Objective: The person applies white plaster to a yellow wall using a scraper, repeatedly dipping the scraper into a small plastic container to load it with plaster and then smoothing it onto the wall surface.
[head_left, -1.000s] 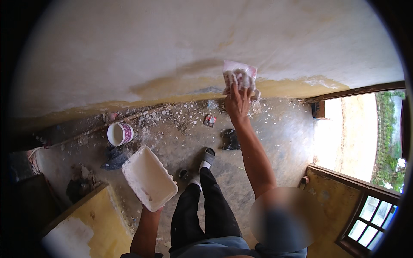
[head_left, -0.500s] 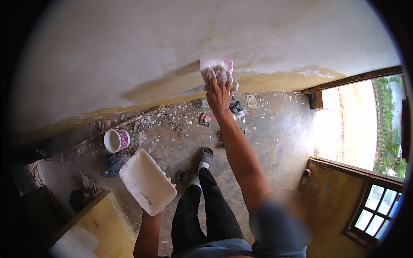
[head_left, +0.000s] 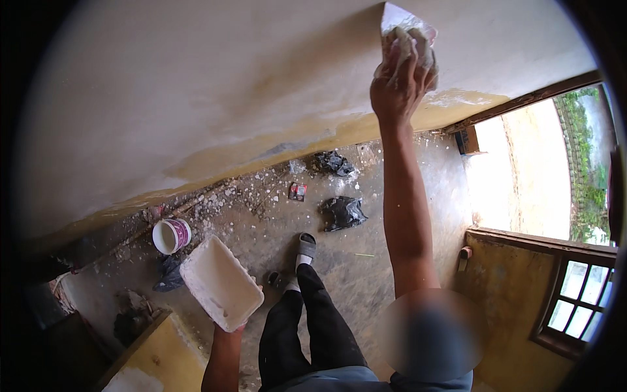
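Observation:
My right hand [head_left: 400, 72] is raised high against the pale plastered wall [head_left: 215, 85]. It grips a flat putty blade [head_left: 400, 18] smeared with white filler, pressed to the wall. My left hand [head_left: 225, 320] is low in front of me and mostly hidden under a white rectangular tray [head_left: 220, 282], which it holds tilted. My dark trousers and one sandalled foot [head_left: 305, 247] show below.
A white bucket [head_left: 171, 235] stands on the rubble-strewn concrete floor by the wall's yellow base. Dark plastic bags [head_left: 342, 212] lie on the floor. An open doorway [head_left: 516, 170] is at right, with a wood-framed window shutter [head_left: 575, 287] below it.
My right hand has drawn the blade up the wall, from the yellow band to the white area above. The tray stays in my left hand.

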Demonstrator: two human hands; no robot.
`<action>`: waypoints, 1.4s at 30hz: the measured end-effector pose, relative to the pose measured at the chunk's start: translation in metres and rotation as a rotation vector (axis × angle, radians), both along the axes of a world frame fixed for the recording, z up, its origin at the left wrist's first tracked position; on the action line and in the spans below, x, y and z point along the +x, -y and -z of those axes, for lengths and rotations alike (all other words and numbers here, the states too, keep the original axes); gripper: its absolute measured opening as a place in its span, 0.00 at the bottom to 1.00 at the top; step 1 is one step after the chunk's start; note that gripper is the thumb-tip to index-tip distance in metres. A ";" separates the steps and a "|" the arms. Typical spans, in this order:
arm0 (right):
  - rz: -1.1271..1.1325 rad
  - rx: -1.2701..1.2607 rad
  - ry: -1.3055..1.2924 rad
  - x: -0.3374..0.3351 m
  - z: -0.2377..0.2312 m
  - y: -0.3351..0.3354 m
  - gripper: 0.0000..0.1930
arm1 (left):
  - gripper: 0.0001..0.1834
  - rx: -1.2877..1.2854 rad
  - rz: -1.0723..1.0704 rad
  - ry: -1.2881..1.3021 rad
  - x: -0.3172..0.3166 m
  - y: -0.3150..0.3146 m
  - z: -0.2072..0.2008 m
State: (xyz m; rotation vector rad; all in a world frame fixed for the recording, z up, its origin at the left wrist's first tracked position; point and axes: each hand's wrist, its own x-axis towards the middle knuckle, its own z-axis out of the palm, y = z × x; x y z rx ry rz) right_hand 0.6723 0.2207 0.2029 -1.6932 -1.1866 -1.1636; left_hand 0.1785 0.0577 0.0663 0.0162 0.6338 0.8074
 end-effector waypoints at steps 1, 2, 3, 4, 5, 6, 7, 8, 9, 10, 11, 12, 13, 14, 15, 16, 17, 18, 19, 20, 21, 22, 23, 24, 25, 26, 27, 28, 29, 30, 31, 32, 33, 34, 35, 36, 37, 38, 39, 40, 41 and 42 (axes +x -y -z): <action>0.046 -0.088 0.033 -0.003 0.046 0.003 0.16 | 0.41 -0.012 0.016 0.004 0.012 -0.005 -0.001; 0.039 -0.157 -0.005 -0.013 0.083 0.010 0.17 | 0.41 0.059 0.058 0.017 0.020 -0.008 -0.003; 0.049 -0.264 -0.072 -0.019 0.117 0.022 0.18 | 0.41 0.131 0.104 0.037 0.027 -0.010 -0.003; 0.020 -0.445 -0.231 -0.027 0.150 0.039 0.20 | 0.41 0.131 0.109 0.037 0.027 -0.008 -0.001; 0.016 -0.552 -0.290 -0.032 0.172 0.052 0.21 | 0.42 0.068 0.092 0.063 0.029 -0.009 0.002; 0.014 -0.631 -0.467 -0.036 0.188 0.060 0.23 | 0.42 0.006 0.079 0.089 0.030 -0.011 0.003; 0.020 -0.596 -0.467 -0.041 0.188 0.063 0.23 | 0.42 0.012 0.077 0.083 0.031 -0.014 0.001; 0.008 -0.523 -0.477 -0.041 0.185 0.067 0.23 | 0.42 0.003 0.085 0.088 0.033 -0.017 -0.003; -0.003 -0.450 -0.485 -0.040 0.182 0.069 0.24 | 0.42 -0.006 0.093 0.092 0.034 -0.019 -0.005; -0.007 -0.449 -0.486 -0.040 0.166 0.063 0.24 | 0.42 -0.004 0.089 0.090 0.033 -0.021 -0.005; 0.011 -0.331 -0.389 -0.038 0.150 0.056 0.24 | 0.42 -0.007 0.094 0.062 0.031 -0.021 -0.004; 0.027 -0.212 -0.293 -0.035 0.135 0.048 0.24 | 0.42 -0.010 0.098 0.033 0.029 -0.020 -0.003; 0.028 -0.211 -0.284 -0.028 0.120 0.040 0.24 | 0.42 -0.008 0.099 0.043 0.034 -0.021 -0.005; -0.003 -0.099 -0.197 -0.022 0.110 0.031 0.25 | 0.42 0.019 0.101 0.027 0.037 -0.022 -0.008; -0.034 0.013 -0.110 -0.015 0.104 0.020 0.25 | 0.42 0.046 0.103 0.010 0.040 -0.023 -0.009; 0.052 -0.139 -0.027 0.001 0.114 0.013 0.25 | 0.42 0.043 0.110 0.022 0.044 -0.025 -0.007; 0.099 -0.305 -0.169 -0.003 0.133 0.011 0.25 | 0.42 0.052 0.118 0.013 0.045 -0.025 -0.003; 0.144 -0.423 -0.189 -0.003 0.158 0.027 0.24 | 0.42 0.054 0.130 0.001 0.044 -0.021 0.000; 0.188 -0.525 -0.202 -0.002 0.179 0.043 0.23 | 0.42 0.057 0.131 0.006 0.045 -0.022 0.002; 0.125 -0.621 -0.294 -0.001 0.197 0.064 0.26 | 0.41 0.066 0.126 0.043 0.049 -0.023 0.004; 0.057 -0.720 -0.392 -0.004 0.208 0.087 0.30 | 0.41 0.072 0.118 0.074 0.050 -0.023 0.005; 0.030 -0.652 -0.294 -0.009 0.201 0.100 0.18 | 0.41 0.077 0.113 0.069 0.048 -0.023 0.005; 0.027 -0.649 -0.295 -0.006 0.188 0.102 0.18 | 0.40 0.065 0.119 0.071 0.047 -0.022 0.004; 0.018 -0.538 -0.273 -0.003 0.173 0.104 0.18 | 0.39 0.053 0.125 0.074 0.047 -0.022 0.003; 0.015 -0.432 -0.246 -0.002 0.150 0.106 0.17 | 0.39 0.049 0.128 0.079 0.049 -0.022 0.002; 0.020 -0.353 -0.201 -0.004 0.115 0.099 0.18 | 0.38 0.004 0.101 0.118 0.049 -0.021 0.000; 0.027 -0.273 -0.154 -0.004 0.076 0.088 0.18 | 0.36 -0.042 0.076 0.159 0.050 -0.021 -0.002; -0.009 -0.190 -0.117 -0.006 0.043 0.078 0.19 | 0.36 -0.043 0.077 0.158 0.049 -0.020 -0.001; -0.042 -0.107 -0.075 -0.005 0.014 0.069 0.20 | 0.36 -0.012 0.077 0.140 0.049 -0.020 0.001; -0.076 -0.057 -0.009 -0.002 -0.007 0.057 0.20 | 0.36 0.021 0.073 0.114 0.048 -0.019 0.002; -0.110 -0.008 0.058 0.001 -0.021 0.046 0.19 | 0.36 0.023 0.072 0.111 0.047 -0.019 0.003; -0.100 -0.005 0.027 -0.001 -0.028 0.038 0.18 | 0.36 0.082 0.111 0.105 0.049 -0.020 0.003; -0.034 -0.074 0.014 0.003 -0.022 0.030 0.14 | 0.36 0.141 0.147 0.096 0.049 -0.020 0.003; -0.032 -0.069 0.033 0.003 -0.009 0.024 0.13 | 0.36 0.142 0.143 0.095 0.051 -0.020 0.001; -0.029 -0.066 0.051 0.001 0.011 0.021 0.11 | 0.36 0.115 0.122 0.107 0.054 -0.019 -0.001; 0.022 -0.065 0.018 -0.004 0.037 0.021 0.11 | 0.35 0.090 0.102 0.118 0.055 -0.019 -0.003; 0.028 -0.085 -0.038 -0.010 0.068 0.022 0.11 | 0.35 0.092 0.099 0.116 0.055 -0.019 -0.003; 0.025 -0.151 -0.083 -0.011 0.105 0.030 0.12 | 0.35 0.070 0.125 0.135 0.058 -0.018 -0.002; 0.046 -0.282 -0.165 -0.018 0.141 0.040 0.16 | 0.36 0.050 0.145 0.141 0.059 -0.017 -0.001; 0.084 -0.411 -0.230 -0.016 0.179 0.054 0.18 | 0.36 0.046 0.155 0.154 0.064 -0.016 0.001; 0.060 -0.520 -0.418 -0.027 0.203 0.068 0.20 | 0.35 0.075 0.172 0.152 0.066 -0.015 0.005; 0.129 -0.534 -0.561 -0.040 0.219 0.082 0.19 | 0.35 0.105 0.191 0.152 0.067 -0.015 0.008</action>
